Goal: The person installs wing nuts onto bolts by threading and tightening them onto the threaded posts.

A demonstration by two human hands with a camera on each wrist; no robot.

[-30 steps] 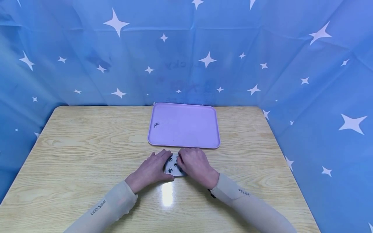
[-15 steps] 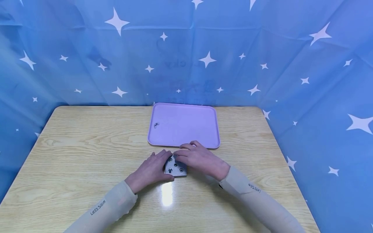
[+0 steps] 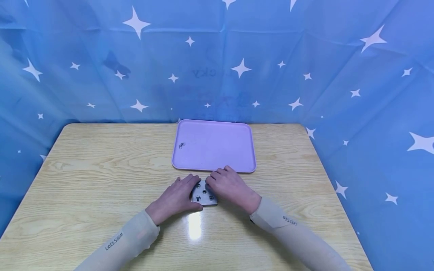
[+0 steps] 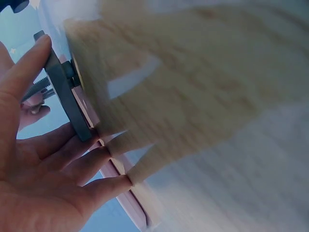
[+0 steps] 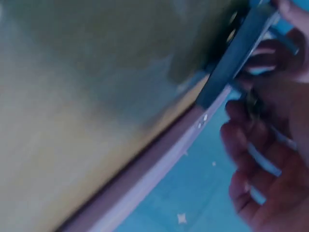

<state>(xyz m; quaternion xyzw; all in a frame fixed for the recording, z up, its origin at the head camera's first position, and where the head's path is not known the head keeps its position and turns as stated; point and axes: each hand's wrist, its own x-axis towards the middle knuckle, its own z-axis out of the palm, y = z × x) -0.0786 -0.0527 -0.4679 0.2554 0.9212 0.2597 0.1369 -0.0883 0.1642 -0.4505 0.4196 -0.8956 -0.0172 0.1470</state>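
A grey metal plate with several round holes lies on the table. Threaded bolts stick out of its upper face; dark bolt heads show beneath it. My left hand grips the plate's left side, thumb at the near edge and fingers at the far edge. My right hand is at the plate's far right corner, fingers curled. In the right wrist view its fingertips pinch a small dark metal piece at the end of a bolt; blur and fingers hide its exact kind.
Behind the hands, a purple tray stands at the table's far edge. A small dark metal piece lies on its left part. Around the wooden table hangs a blue curtain with white stars.
My right hand lifted off the plate and spread its fingers half a second ago, then curled them again at the far right corner. The left hand and plate have stayed put.
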